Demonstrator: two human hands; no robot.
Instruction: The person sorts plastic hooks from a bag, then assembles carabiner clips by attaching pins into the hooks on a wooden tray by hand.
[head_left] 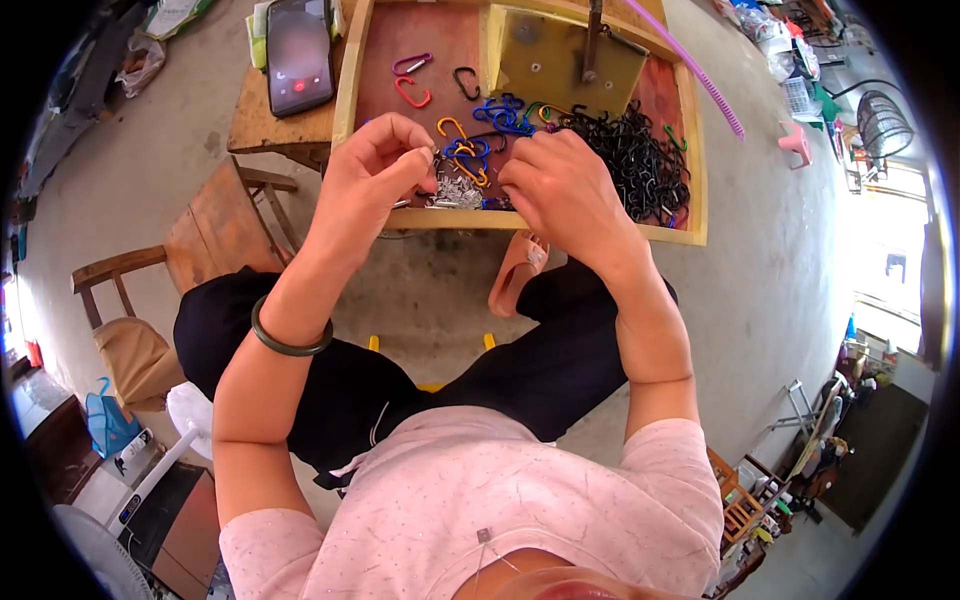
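Note:
My left hand is above the near left part of a wooden tray, its thumb and fingertips pinched together on something too small to make out. Just right of it lies a pile of small silver pieces, with orange and blue carabiners behind. My right hand hovers at the tray's near edge, fingers curled and pointing down; what they hold, if anything, is hidden. Beside it spreads a large heap of black carabiners. Red, purple and black ones lie farther back.
A metal plate with an upright lever is fixed at the tray's back. A phone lies on a wooden surface at the left. A purple coiled cord hangs over the right side. A wooden chair stands to the left.

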